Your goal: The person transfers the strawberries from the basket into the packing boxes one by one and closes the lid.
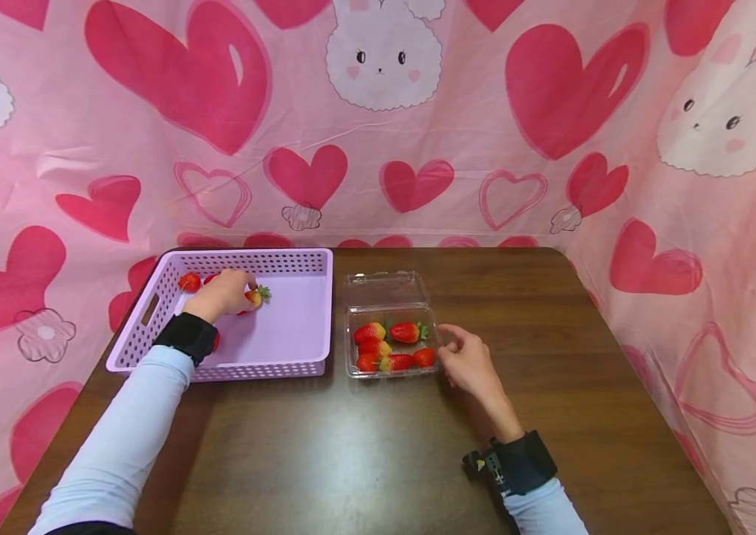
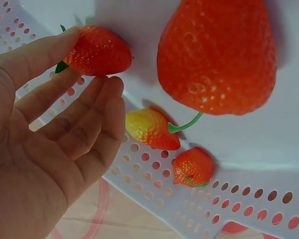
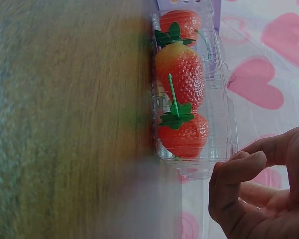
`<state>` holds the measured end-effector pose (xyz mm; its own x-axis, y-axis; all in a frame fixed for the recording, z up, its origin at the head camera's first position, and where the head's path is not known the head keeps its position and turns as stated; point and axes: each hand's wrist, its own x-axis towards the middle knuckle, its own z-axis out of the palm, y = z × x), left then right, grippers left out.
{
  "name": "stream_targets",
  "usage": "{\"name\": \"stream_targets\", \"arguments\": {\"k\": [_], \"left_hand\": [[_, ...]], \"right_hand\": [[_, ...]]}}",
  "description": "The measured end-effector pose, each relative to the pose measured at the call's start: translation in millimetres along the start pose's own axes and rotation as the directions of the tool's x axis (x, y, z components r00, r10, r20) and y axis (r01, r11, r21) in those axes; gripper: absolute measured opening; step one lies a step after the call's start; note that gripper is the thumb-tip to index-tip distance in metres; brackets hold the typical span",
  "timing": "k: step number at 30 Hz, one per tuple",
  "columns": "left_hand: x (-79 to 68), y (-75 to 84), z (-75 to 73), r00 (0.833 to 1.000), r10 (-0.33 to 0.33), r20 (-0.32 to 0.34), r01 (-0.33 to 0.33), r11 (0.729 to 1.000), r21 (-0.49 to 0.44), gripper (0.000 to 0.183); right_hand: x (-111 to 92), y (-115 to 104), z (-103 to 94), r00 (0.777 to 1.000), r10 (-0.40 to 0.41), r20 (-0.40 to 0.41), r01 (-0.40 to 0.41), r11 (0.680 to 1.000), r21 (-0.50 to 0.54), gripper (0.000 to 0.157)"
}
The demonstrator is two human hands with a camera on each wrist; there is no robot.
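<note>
Inside the lilac basket (image 1: 291, 327), my left hand (image 1: 220, 293) pinches a strawberry (image 2: 100, 51) between thumb and fingers. That strawberry's green leaves point right in the head view. Around the hand lie other strawberries: a large red one (image 2: 217, 59), a yellow-red one (image 2: 152, 128) and a small red one (image 2: 193, 167) by the basket wall. My right hand (image 1: 474, 364) holds the right edge of a clear plastic clamshell box (image 1: 385, 312) with bent fingers. Several strawberries (image 3: 182, 74) sit in the box, whose lid stands open toward the back.
The brown wooden table (image 1: 378, 446) carries the basket on the left and the box right of it, with a narrow gap between. A pink cloth (image 1: 385, 134) with hearts and rabbits hangs behind the table and along its sides.
</note>
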<state>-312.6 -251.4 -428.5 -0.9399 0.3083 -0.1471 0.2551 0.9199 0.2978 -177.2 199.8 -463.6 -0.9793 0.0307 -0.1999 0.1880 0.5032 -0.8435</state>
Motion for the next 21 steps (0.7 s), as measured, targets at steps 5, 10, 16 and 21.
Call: {"name": "stream_targets", "arguments": {"k": [5,10,16,21], "left_hand": [[-0.1,-3.1,4.7,1.000,-0.004,-0.013,0.003,1.000,-0.013,0.036],[0.3,-4.6,7.8,1.000,-0.001,-0.024,0.001,1.000,-0.007,0.031],[-1.5,-2.5,8.1,0.999,0.009,-0.036,-0.008,1.000,0.005,0.029],[-3.1,-0.3,7.2,0.999,0.012,-0.037,-0.012,1.000,0.013,0.029]], "right_hand": [[0.7,0.5,0.7,1.000,-0.007,-0.002,0.007,1.000,0.007,0.047],[0.5,-0.3,0.9,1.000,-0.003,-0.003,0.003,1.000,0.006,0.046],[0.4,-0.4,0.0,1.000,-0.004,0.001,0.004,1.000,0.004,0.047],[0.2,-0.7,-0.5,1.000,-0.007,0.002,0.007,1.000,0.009,0.047]]}}
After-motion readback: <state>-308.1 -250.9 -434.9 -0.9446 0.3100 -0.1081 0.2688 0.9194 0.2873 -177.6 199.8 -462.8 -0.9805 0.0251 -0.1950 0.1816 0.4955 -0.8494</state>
